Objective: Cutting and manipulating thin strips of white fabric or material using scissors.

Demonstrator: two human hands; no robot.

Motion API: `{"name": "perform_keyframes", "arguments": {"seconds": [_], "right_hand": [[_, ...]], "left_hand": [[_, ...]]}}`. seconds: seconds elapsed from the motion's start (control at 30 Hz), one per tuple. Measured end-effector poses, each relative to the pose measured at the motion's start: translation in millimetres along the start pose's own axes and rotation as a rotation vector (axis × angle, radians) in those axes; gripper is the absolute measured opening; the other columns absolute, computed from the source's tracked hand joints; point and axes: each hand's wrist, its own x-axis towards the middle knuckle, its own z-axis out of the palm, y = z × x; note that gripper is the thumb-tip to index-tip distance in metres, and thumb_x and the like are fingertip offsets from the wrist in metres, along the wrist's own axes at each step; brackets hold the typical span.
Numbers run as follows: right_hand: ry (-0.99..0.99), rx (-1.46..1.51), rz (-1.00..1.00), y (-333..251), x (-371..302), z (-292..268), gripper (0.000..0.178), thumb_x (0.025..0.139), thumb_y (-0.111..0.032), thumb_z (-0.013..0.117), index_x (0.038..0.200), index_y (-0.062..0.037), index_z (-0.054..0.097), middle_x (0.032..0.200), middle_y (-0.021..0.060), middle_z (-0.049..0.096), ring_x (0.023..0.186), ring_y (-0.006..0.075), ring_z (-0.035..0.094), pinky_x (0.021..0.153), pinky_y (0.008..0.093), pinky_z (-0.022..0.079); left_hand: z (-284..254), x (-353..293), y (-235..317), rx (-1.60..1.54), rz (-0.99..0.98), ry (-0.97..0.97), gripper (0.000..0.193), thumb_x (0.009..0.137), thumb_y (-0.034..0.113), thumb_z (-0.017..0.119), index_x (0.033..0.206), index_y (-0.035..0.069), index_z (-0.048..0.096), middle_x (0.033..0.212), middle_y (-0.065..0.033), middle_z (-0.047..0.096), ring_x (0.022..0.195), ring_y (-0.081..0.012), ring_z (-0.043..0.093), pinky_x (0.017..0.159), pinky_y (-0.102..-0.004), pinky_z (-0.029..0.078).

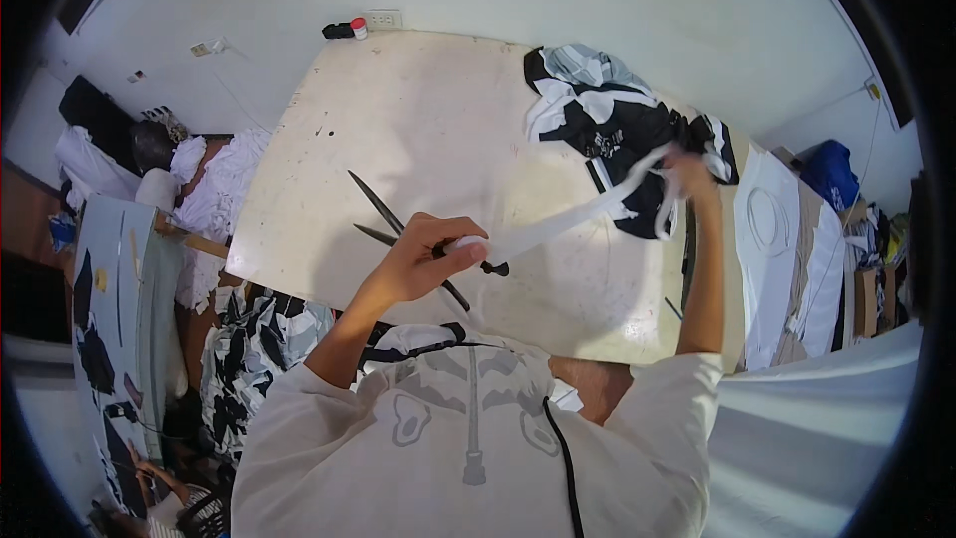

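A white fabric strip (568,226) stretches slantwise above the table between my two hands. My left hand (430,257) pinches its near end between thumb and fingers. At the far right, my right hand (689,177) is blurred by motion, with the strip's other end at its fingers and a loose tail hanging below. Open black scissors (373,201) show around my left hand, blades toward the far left; the hand covers their middle. Beside my right hand lies a heap of black, white and grey garments (612,120).
The pale table (398,90) meets the wall, where a small red-lidded container (359,28) stands. Fabric scraps (264,349) are piled below its left side, with white cloth (224,189) beyond. White sheets (772,249) lie along the right. Another person's arm (164,478) shows at lower left.
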Motion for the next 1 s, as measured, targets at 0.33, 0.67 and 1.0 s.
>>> {"name": "perform_keyframes", "arguments": {"seconds": [0.33,0.67,1.0], "right_hand": [[-0.058,0.686,-0.375,-297,-155,148,0.052,0.076,0.013,0.071,0.125,-0.0008,0.062,0.122,0.0091,0.064,0.112,0.0193,0.061,0.098,0.0346,0.05],[-0.054,1.008,-0.259,-312,-151,182,0.043,0.088,0.008,0.064,0.13,0.0014,0.059,0.126,0.008,0.059,0.113,0.0135,0.056,0.101,0.029,0.044],[-0.443,1.336,0.059,-322,-148,170,0.052,0.085,0.006,0.063,0.136,0.0041,0.054,0.132,0.0051,0.055,0.109,0.0076,0.054,0.096,0.0212,0.039]], "left_hand": [[11,7,4,-0.284,-0.266,0.36,0.029,0.103,0.024,0.057,0.087,0.0,0.064,0.063,0.0057,0.042,0.059,-0.0031,0.032,0.052,-0.0239,0.024],[24,13,-3,-0.13,-0.247,0.499,0.021,0.102,0.02,0.059,0.097,0.0,0.065,0.061,0.0048,0.044,0.057,-0.0027,0.032,0.052,-0.023,0.027],[32,14,5,-0.244,-0.135,0.424,0.016,0.1,0.01,0.058,0.106,-0.002,0.067,0.078,0.0009,0.06,0.071,-0.0042,0.044,0.06,-0.0208,0.037]]}}
